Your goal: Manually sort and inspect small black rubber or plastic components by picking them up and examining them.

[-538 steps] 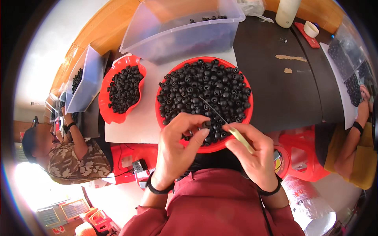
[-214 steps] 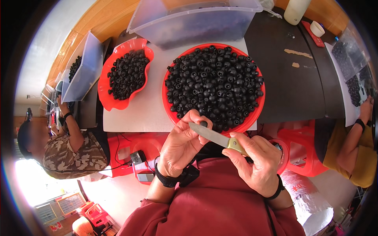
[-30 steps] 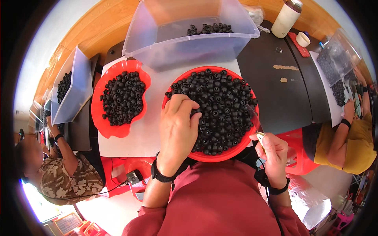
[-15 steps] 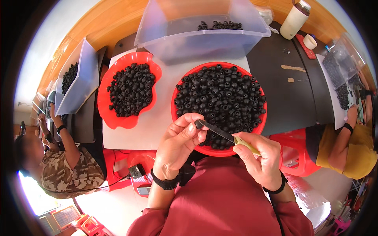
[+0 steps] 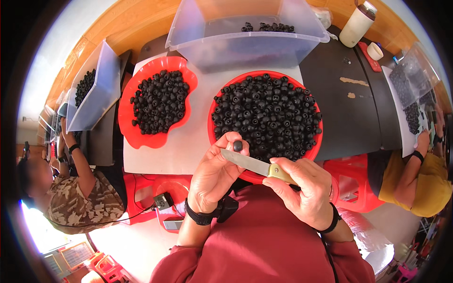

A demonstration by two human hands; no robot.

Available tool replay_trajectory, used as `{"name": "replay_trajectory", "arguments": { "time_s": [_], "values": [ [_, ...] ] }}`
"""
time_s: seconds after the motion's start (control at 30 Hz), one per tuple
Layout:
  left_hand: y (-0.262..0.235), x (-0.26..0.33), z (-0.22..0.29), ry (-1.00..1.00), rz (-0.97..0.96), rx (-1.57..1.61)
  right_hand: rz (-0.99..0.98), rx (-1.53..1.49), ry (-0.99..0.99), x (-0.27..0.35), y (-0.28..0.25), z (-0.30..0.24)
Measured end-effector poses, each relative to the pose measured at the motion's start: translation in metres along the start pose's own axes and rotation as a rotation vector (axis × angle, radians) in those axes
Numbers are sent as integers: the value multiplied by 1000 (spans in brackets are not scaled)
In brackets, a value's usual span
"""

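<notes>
Between the thumb and fingers of my left hand [image 5: 212, 173] is a small, rounded black piece [image 5: 238, 145]. My right hand [image 5: 306, 189] is closed round the olive-yellow handle of a knife [image 5: 246, 162]. Its blade points left, flat side showing, just below the black piece and close to my left fingers. Directly beyond my hands stands a round red basin [image 5: 318, 145] heaped with similar black pieces, several with a round hole. To its left, a wavy-edged red tray [image 5: 126, 115] holds a smaller pile of them.
Behind the basin stands a clear plastic bin [image 5: 245, 53] with some black pieces. A white bottle [image 5: 357, 26] and a white cup [image 5: 374, 51] are at the far right. People work at both sides, one in camouflage [image 5: 85, 203], one in yellow [image 5: 427, 186].
The knife blade has come away from the black piece, moving down and left, and its flat side has turned into view. My left fingers still hold the piece.
</notes>
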State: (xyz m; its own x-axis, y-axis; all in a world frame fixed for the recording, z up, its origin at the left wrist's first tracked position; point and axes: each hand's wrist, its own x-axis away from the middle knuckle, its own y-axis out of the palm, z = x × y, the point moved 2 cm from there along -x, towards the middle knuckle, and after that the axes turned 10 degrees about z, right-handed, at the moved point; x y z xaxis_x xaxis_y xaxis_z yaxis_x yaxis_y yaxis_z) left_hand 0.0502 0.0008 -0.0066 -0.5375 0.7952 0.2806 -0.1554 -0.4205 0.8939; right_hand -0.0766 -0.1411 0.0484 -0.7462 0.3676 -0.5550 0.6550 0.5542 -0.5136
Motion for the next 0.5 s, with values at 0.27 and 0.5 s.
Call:
{"name": "replay_trajectory", "arguments": {
  "time_s": [0.27,0.5],
  "values": [
    [4,2,-1,8,2,-29,-17,35,5,-1,2,2],
    [3,1,-1,7,6,45,-17,36,22,1,3,1]
  ]
}}
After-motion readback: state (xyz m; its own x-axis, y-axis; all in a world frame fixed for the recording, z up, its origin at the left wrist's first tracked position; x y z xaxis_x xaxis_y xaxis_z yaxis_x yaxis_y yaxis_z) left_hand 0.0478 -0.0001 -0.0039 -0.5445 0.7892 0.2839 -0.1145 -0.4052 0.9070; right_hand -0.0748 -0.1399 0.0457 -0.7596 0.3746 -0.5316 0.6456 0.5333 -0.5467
